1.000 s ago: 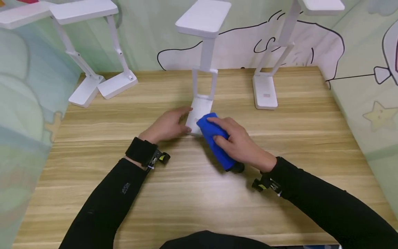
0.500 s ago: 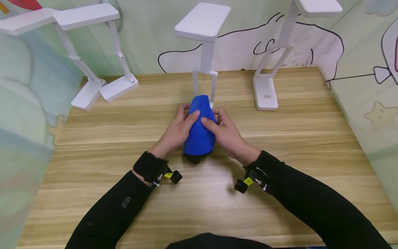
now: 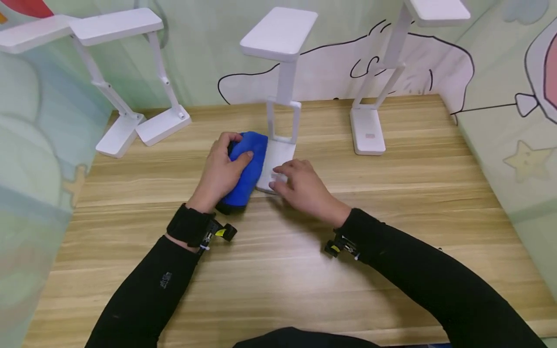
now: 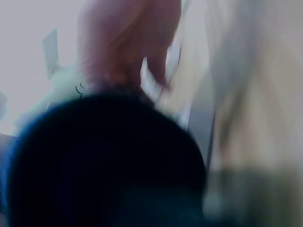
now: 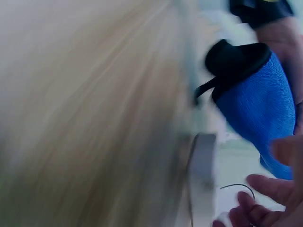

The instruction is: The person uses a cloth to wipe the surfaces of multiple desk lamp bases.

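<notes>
A white desk lamp (image 3: 278, 34) stands at the middle of the table, its base (image 3: 275, 162) toward me. Just left of that base, my left hand (image 3: 219, 171) grips a blue cloth mitt (image 3: 250, 169) with a black cuff, thumb over the blue side. In the blurred left wrist view, a large dark round shape (image 4: 109, 161) covers much of the frame below the hand. My right hand (image 3: 302, 186) holds nothing, its bent fingers loosely apart over the front of the lamp base. The right wrist view shows the mitt (image 5: 260, 104) beyond these fingers (image 5: 272, 189).
Two more white lamps (image 3: 119, 135) (image 3: 163, 125) stand side by side at the back left. Another white lamp (image 3: 367, 130) stands at the back right. A patterned wall cloth (image 3: 191, 63) hangs behind the wooden table (image 3: 278, 270).
The mitt went from my right hand to both hands over the lamp base, then left with my left hand. My right hand has let go of it and is over the base.
</notes>
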`<state>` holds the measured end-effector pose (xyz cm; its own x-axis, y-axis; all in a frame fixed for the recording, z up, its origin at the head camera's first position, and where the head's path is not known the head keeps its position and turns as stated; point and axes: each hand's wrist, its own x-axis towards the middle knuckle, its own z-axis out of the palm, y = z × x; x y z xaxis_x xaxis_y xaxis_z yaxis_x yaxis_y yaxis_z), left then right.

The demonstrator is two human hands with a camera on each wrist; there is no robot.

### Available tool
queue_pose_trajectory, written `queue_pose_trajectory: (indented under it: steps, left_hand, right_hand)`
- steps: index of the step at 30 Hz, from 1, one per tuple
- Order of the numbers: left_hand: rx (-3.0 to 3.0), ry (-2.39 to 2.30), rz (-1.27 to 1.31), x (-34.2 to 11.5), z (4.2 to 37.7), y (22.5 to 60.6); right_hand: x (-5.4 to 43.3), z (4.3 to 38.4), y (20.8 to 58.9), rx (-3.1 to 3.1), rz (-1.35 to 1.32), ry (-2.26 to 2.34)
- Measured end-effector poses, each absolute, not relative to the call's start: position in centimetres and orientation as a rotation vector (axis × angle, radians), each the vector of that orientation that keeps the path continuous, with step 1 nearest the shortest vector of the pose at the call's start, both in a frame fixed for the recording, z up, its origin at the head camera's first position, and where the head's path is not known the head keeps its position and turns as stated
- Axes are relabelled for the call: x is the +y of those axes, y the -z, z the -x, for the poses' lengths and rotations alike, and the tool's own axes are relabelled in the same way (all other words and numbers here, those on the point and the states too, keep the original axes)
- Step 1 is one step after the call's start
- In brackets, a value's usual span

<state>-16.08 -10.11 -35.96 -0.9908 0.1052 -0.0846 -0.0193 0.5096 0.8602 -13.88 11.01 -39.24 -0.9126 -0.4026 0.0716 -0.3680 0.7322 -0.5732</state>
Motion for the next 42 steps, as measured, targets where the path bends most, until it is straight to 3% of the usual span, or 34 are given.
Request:
queue_pose_trajectory:
  steps: [4, 11, 19, 22, 28, 34, 38, 42]
  left_hand:
    - [2.953, -1.149, -0.173, -11.4, 16.7, 36.0]
    - [3.201, -0.782, -0.333, -11.6, 17.5, 36.7]
    - [3.266, -0.324, -0.947, -8.1, 18.8, 37.7]
    - [3.245, -0.138, -1.052, -6.3, 19.5, 38.0]
    - [3.176, 0.146, -1.114, -5.0, 20.7, 38.6]
    - [3.115, 0.090, -1.137, -6.7, 20.5, 39.2]
    - [3.116, -0.169, -0.960, -7.8, 20.9, 39.4]
    - [3.086, -0.532, -0.579, -8.3, 22.7, 39.3]
  right_hand:
    - [11.1, 14.2, 40.3, 3.021, 0.769, 0.471]
    - [12.9, 14.6, 40.4, 3.024, 0.982, 0.195]
    - [15.4, 14.9, 40.1, 2.944, 1.073, 0.163]
    - [15.5, 15.1, 40.1, 2.929, 1.092, 0.176]
    - [15.5, 15.3, 40.4, 2.934, 1.123, 0.182]
    - [15.7, 15.3, 40.6, 2.930, 1.110, 0.189]
    - [15.9, 15.4, 40.6, 2.929, 1.131, 0.205]
    - [16.0, 15.5, 40.8, 2.914, 1.144, 0.259]
